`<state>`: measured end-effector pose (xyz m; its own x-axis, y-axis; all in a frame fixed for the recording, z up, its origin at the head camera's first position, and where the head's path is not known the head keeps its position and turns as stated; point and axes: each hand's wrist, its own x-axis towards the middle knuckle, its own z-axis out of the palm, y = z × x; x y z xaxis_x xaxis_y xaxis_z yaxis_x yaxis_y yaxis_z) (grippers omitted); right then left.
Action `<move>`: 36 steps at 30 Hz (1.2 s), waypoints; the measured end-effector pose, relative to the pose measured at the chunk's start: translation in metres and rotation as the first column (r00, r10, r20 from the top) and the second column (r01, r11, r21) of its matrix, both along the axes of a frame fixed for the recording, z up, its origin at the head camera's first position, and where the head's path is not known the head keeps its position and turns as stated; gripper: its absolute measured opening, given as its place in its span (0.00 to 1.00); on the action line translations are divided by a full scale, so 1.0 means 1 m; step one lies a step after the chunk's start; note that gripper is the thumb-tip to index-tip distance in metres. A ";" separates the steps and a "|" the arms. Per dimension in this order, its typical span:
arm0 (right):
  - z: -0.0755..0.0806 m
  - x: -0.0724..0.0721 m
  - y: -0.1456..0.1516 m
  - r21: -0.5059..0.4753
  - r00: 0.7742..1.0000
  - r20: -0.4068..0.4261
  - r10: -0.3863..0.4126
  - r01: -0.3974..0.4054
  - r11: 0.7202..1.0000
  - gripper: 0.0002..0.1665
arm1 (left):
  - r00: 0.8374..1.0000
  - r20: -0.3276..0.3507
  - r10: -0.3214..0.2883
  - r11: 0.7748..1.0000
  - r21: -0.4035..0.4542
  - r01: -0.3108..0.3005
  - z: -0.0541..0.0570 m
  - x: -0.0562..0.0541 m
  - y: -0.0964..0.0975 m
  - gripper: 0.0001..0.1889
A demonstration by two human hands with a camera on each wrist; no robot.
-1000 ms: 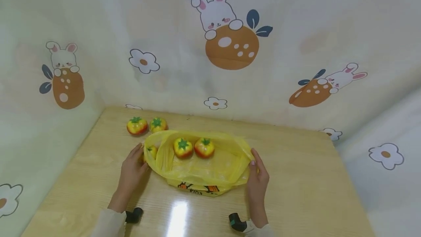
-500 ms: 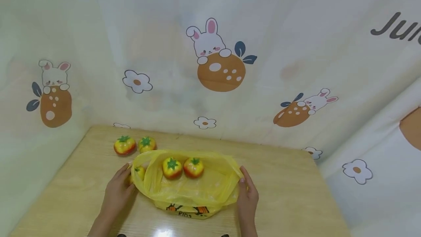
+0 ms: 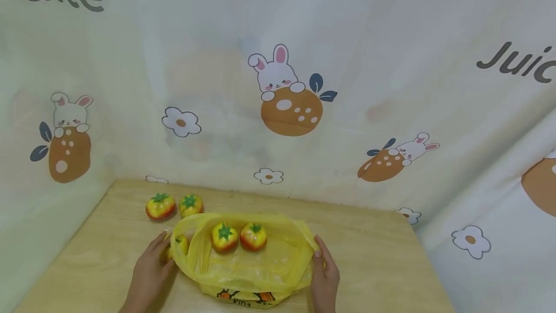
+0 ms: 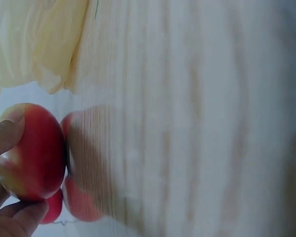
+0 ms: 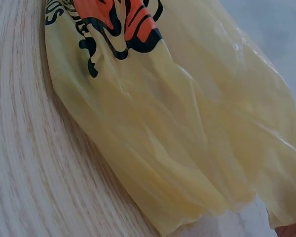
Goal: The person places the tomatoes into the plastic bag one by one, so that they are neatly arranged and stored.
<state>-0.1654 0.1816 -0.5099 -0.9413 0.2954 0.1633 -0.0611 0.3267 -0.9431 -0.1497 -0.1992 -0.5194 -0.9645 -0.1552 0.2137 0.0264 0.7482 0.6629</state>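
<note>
My left hand (image 3: 149, 270) grips a red-and-yellow toy tomato (image 4: 39, 148) at the left side of a yellow plastic bag (image 3: 247, 274). In the left wrist view, thumb and fingers close round the fruit just over the table. On the far side, my right hand (image 3: 325, 274) pinches the bag's right rim, thumb inward. The bag's mouth gapes upward between the hands, its front printed in orange and black. Inside lie two more toy tomatoes, a left one (image 3: 224, 237) and a right one (image 3: 253, 236), with green star-shaped tops. The right wrist view is filled mostly by the bag's side (image 5: 153, 133).
Two further toy tomatoes, one at the far left (image 3: 160, 206) and its neighbour (image 3: 191, 205), sit on the wooden table (image 3: 369, 255) behind the bag. A pale curtain (image 3: 217, 86) printed with rabbits and flowers hangs along the table's back and sides.
The head view has tipped upward, so table, bag and hands appear lower in the frame. Both hands keep their places at the bag, and the fruits inside have not shifted.
</note>
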 end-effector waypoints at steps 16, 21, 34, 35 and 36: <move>0.002 0.005 0.000 0.023 0.999 -0.018 -0.051 0.052 0.998 0.23 | 1.000 0.002 -0.006 0.999 -0.032 0.006 0.002 0.007 0.005 0.28; 0.004 0.005 0.000 0.033 0.998 -0.025 -0.054 0.055 0.998 0.22 | 1.000 0.022 -0.005 1.000 -0.015 0.006 0.000 0.007 0.006 0.28; 0.009 0.004 0.004 -0.005 0.998 -0.061 -0.019 0.019 1.000 0.22 | 0.999 0.011 -0.047 0.997 -0.062 0.048 0.002 0.000 -0.007 0.30; 0.008 0.004 0.003 -0.006 0.998 -0.061 -0.025 0.025 1.000 0.22 | 0.999 0.011 -0.041 0.997 -0.070 0.042 0.002 0.001 -0.010 0.30; 0.007 0.005 0.002 -0.016 0.998 -0.065 -0.026 0.025 1.000 0.22 | 0.999 0.006 -0.034 0.997 -0.076 0.035 0.003 0.001 -0.013 0.31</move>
<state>-0.1609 0.1838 -0.5025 -0.9210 0.3218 0.2194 -0.1145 0.3146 -0.9423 -0.1483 -0.2127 -0.5165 -0.9700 -0.1055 0.2189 0.0500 0.7951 0.6044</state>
